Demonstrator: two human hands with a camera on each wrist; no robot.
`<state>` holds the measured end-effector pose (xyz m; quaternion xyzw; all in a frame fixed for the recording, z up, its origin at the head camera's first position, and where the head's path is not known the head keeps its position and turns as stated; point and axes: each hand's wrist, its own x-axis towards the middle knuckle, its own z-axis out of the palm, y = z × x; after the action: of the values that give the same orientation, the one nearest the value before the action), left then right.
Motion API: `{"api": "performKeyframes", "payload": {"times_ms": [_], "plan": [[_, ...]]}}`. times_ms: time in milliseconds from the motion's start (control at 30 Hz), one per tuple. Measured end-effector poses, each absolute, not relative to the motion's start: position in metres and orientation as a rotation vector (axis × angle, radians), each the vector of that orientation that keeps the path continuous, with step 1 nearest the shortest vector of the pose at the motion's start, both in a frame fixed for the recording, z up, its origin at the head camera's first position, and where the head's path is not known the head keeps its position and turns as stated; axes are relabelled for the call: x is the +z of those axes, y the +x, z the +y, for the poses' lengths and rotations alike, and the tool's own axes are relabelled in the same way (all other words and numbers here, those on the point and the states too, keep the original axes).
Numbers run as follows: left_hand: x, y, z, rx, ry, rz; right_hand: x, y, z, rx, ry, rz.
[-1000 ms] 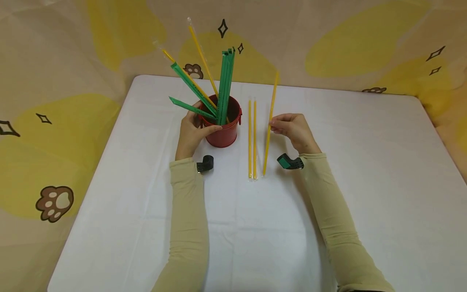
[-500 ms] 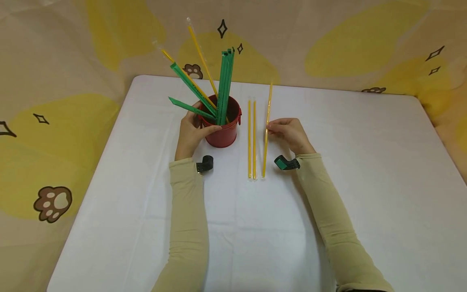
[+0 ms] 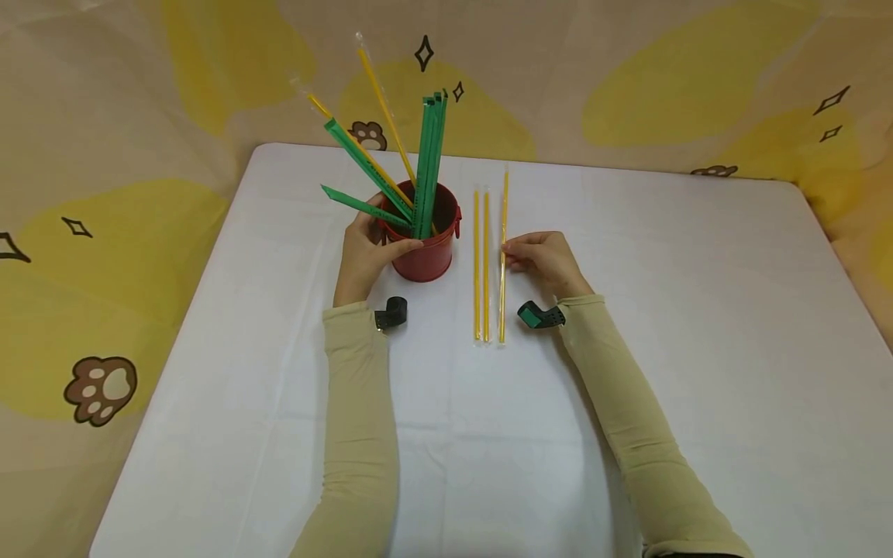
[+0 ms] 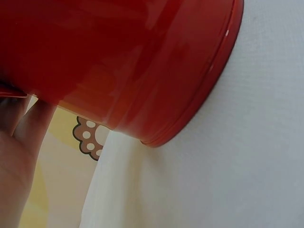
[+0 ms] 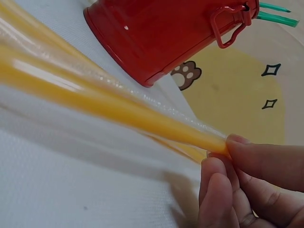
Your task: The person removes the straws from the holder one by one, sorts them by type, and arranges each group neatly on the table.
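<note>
My left hand (image 3: pixel 367 252) grips the rim of a red metal bucket (image 3: pixel 422 262), its thumb along the near side and its fingers at the left. Green-wrapped straws (image 3: pixel 427 167) and two yellow straws in clear wrappers lean out of the bucket. Between thumb and fingers, my right hand (image 3: pixel 549 260) pinches a yellow wrapped straw (image 5: pixel 118 107) near its middle. Just left of that straw, two more yellow wrapped straws (image 3: pixel 477 267) lie side by side on the table. In the left wrist view the bucket (image 4: pixel 118 52) fills the upper left, hiding most of the fingers.
A white-covered table (image 3: pixel 446 465) spans the lower part of the head view. Behind it hangs a beige and yellow patterned cloth (image 3: pixel 628 85). A small handle loop (image 5: pixel 230 26) sticks out from the bucket's side. Each wrist bears a black camera mount (image 3: pixel 392 312).
My right hand has moved left and a little toward me, bringing its yellow straw down beside the other two and more nearly parallel to them. The left hand and bucket stay put.
</note>
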<state>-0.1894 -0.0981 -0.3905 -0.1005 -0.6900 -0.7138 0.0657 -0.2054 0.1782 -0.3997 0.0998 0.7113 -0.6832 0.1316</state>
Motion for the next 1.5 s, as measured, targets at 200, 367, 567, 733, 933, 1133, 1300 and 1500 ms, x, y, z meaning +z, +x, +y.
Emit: {"api": "performKeyframes", "payload": {"times_ms": [200, 367, 567, 733, 933, 1133, 1300, 1500], "plan": [[-0.3908, -0.1890, -0.0992, -2.149, -0.329, -2.069, -0.4028, -0.2059, 0.1765, -2.000, 0.278, 2.078], [-0.3915, -0.1895, -0.0992, -2.159, -0.336, -2.051, -0.4039, -0.2056, 0.1762, -1.995, 0.257, 2.107], [-0.3909, -0.1890, -0.0988, -2.154, -0.345, -2.046, -0.4040, -0.2055, 0.1760, -1.981, 0.268, 2.128], [-0.3914, -0.1898, -0.0986, -2.139, -0.347, -2.056, -0.4032, -0.2055, 0.1751, -1.949, 0.264, 2.144], [-0.3909, -0.1898, -0.0994, -2.131, -0.328, -2.072, -0.4029, -0.2060, 0.1741, -1.927, 0.250, 2.163], [-0.3907, -0.1891, -0.0995, -2.134, -0.322, -2.074, -0.4048, -0.2068, 0.1734, -1.932, 0.280, 2.172], [-0.3907, -0.1890, -0.0992, -2.141, -0.335, -2.061, -0.4042, -0.2060, 0.1737, -1.938, 0.285, 2.164], [-0.3898, -0.1881, -0.0990, -2.127, -0.326, -2.073, -0.4033, -0.2057, 0.1730, -1.919, 0.293, 2.183]]}}
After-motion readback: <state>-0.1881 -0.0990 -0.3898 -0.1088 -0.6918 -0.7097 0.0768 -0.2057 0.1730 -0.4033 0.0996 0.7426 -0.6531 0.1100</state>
